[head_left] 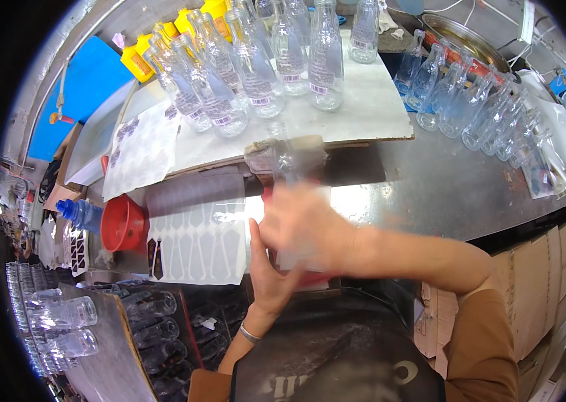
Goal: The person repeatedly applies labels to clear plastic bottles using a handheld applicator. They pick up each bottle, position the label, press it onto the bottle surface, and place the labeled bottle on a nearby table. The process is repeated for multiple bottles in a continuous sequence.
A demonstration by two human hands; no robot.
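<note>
In front of my body a clear glass bottle (283,157) lies with its neck pointing away, blurred, its neck end over a folded cloth (263,157). My left hand (271,278) curls around the near part of the bottle, thumb on one side and fingers on the other. Across the bottle lies my right hand (310,224), smeared by motion and bent at the fingers; what it grips, if anything, cannot be made out. Something red (313,280) shows beneath the hands. Left of them is a backing sheet (196,248) with bottle-shaped label outlines and one dark label (156,258).
Several labelled bottles (256,80) stand on a white-covered board (363,114). More bottles (470,107) line the metal table's right side. A red bowl (124,223) and a blue-capped bottle (82,213) sit left. Cardboard boxes (531,288) are at right; bottles lie stacked lower left.
</note>
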